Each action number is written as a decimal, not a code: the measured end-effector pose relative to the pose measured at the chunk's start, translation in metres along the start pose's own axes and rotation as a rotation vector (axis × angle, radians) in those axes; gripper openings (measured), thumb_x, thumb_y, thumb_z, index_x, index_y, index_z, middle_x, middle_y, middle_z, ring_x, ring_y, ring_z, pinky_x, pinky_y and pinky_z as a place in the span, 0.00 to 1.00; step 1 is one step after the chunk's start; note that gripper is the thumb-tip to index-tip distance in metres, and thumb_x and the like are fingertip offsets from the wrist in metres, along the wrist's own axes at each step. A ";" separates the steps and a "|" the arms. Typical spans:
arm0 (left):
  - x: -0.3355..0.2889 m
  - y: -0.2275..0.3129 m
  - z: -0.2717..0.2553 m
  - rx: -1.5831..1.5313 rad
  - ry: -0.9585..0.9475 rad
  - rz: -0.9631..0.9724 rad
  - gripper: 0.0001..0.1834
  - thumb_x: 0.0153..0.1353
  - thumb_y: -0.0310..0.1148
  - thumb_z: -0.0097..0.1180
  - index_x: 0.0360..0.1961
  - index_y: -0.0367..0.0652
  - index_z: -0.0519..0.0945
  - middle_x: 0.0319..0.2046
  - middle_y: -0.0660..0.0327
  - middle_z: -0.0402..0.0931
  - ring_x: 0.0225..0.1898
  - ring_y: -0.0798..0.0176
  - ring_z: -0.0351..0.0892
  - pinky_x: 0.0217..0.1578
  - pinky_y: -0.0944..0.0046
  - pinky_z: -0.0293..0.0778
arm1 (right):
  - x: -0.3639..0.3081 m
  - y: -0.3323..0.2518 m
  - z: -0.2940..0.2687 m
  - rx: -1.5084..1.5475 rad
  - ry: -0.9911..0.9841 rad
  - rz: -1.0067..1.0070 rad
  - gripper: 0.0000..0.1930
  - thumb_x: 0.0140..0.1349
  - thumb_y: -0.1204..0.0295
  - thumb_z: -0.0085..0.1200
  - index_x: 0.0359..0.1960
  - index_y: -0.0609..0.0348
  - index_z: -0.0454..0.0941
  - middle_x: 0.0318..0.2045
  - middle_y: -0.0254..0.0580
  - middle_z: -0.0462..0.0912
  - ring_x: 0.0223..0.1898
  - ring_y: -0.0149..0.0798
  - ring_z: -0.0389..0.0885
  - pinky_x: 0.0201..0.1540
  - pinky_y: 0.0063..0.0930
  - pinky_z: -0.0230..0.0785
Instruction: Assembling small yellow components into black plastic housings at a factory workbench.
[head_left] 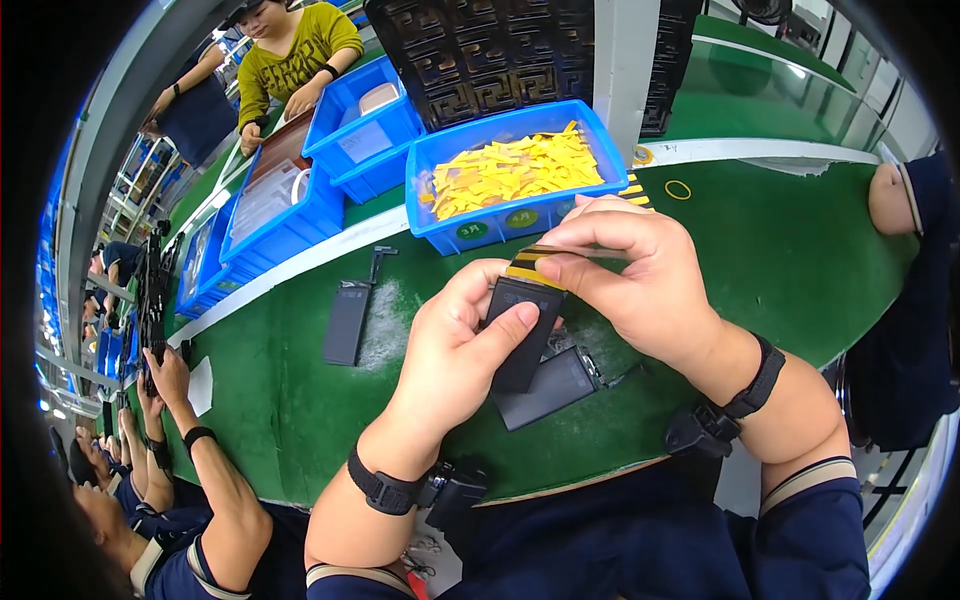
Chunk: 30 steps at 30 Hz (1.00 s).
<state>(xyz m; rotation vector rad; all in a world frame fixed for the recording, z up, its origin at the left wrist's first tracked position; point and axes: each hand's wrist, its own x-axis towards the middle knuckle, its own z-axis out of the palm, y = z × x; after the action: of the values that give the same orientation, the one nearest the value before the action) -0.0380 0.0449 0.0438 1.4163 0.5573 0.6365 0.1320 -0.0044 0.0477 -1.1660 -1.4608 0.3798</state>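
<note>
My left hand [435, 345] is closed round a flat black battery pack [514, 372], thumb across its face, and holds it tilted above the green table. At its upper end lies a black-and-yellow striped strip [528, 268]. My right hand [650, 275] pinches this strip between thumb and forefinger at the battery's top edge. Beneath the held battery, a second black battery [550, 392] lies on the table, its connector end to the right. Another battery [347, 322] with a thin connector tail lies farther left. The undersides of my fingers are partly hidden.
Beyond my hands stands a blue bin [440, 238] heaped with yellow strips [515, 170]. More blue bins [300, 235] stand at the far left. A black moulded tray [490, 60] and a grey post [625, 70] rise behind. Co-workers' arms are at the left and right edges.
</note>
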 end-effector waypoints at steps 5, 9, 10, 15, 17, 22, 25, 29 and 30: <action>0.001 -0.006 -0.002 -0.063 -0.014 0.049 0.14 0.63 0.28 0.49 0.49 0.36 0.70 0.38 0.59 0.77 0.39 0.69 0.77 0.42 0.70 0.72 | -0.001 0.002 0.003 0.012 0.011 0.003 0.08 0.46 0.78 0.62 0.31 0.61 0.82 0.25 0.41 0.80 0.30 0.36 0.78 0.33 0.27 0.70; 0.001 -0.006 -0.003 -0.033 -0.026 0.052 0.14 0.63 0.28 0.48 0.49 0.35 0.69 0.39 0.58 0.76 0.39 0.67 0.77 0.44 0.69 0.71 | -0.001 0.000 0.003 -0.024 0.011 -0.010 0.08 0.46 0.77 0.62 0.30 0.61 0.82 0.25 0.41 0.80 0.29 0.36 0.78 0.33 0.27 0.70; 0.001 -0.005 -0.003 -0.034 -0.026 0.051 0.14 0.63 0.28 0.48 0.49 0.35 0.69 0.39 0.58 0.76 0.39 0.67 0.77 0.44 0.69 0.71 | -0.001 0.001 0.004 -0.025 0.011 -0.010 0.08 0.46 0.77 0.62 0.30 0.61 0.82 0.25 0.41 0.80 0.29 0.36 0.78 0.33 0.27 0.70; 0.002 -0.005 -0.004 -0.014 -0.026 0.056 0.14 0.63 0.27 0.48 0.49 0.36 0.70 0.40 0.59 0.75 0.41 0.68 0.76 0.45 0.69 0.70 | -0.003 0.005 0.008 -0.033 0.054 -0.048 0.06 0.45 0.78 0.62 0.27 0.61 0.81 0.24 0.42 0.79 0.28 0.38 0.78 0.32 0.28 0.69; 0.002 -0.006 -0.001 -0.014 0.002 0.075 0.14 0.62 0.27 0.49 0.48 0.36 0.70 0.39 0.60 0.76 0.40 0.70 0.76 0.44 0.70 0.70 | -0.002 0.008 0.009 -0.084 0.072 -0.131 0.06 0.44 0.78 0.62 0.26 0.62 0.80 0.23 0.41 0.79 0.27 0.39 0.77 0.32 0.29 0.68; 0.004 -0.014 -0.003 0.187 0.061 0.165 0.12 0.61 0.27 0.51 0.46 0.37 0.72 0.36 0.61 0.78 0.37 0.72 0.74 0.41 0.71 0.70 | -0.002 0.011 0.011 -0.231 0.076 -0.278 0.06 0.41 0.78 0.61 0.23 0.61 0.77 0.20 0.40 0.75 0.26 0.42 0.74 0.31 0.31 0.65; 0.001 -0.009 0.000 0.373 0.069 0.178 0.11 0.59 0.25 0.50 0.44 0.37 0.72 0.32 0.58 0.77 0.34 0.71 0.74 0.37 0.70 0.69 | -0.002 0.011 0.007 -0.338 0.037 -0.304 0.06 0.39 0.78 0.60 0.22 0.60 0.76 0.23 0.40 0.74 0.30 0.43 0.73 0.34 0.33 0.64; 0.001 -0.006 -0.003 0.196 0.125 0.148 0.10 0.60 0.22 0.46 0.44 0.35 0.71 0.32 0.61 0.77 0.34 0.72 0.74 0.36 0.72 0.69 | -0.001 0.009 0.005 -0.343 -0.007 -0.331 0.06 0.38 0.79 0.58 0.21 0.60 0.74 0.27 0.40 0.75 0.35 0.45 0.73 0.39 0.35 0.64; 0.000 -0.001 -0.006 0.156 0.126 0.095 0.10 0.60 0.21 0.45 0.44 0.35 0.71 0.33 0.62 0.77 0.34 0.74 0.74 0.37 0.73 0.69 | 0.001 0.008 0.006 -0.324 -0.005 -0.340 0.06 0.38 0.79 0.57 0.20 0.60 0.74 0.28 0.40 0.75 0.36 0.45 0.72 0.40 0.36 0.65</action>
<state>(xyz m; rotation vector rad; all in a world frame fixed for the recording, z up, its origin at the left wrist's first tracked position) -0.0421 0.0494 0.0427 1.5637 0.6536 0.7756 0.1304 0.0017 0.0402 -1.1374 -1.7321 -0.0929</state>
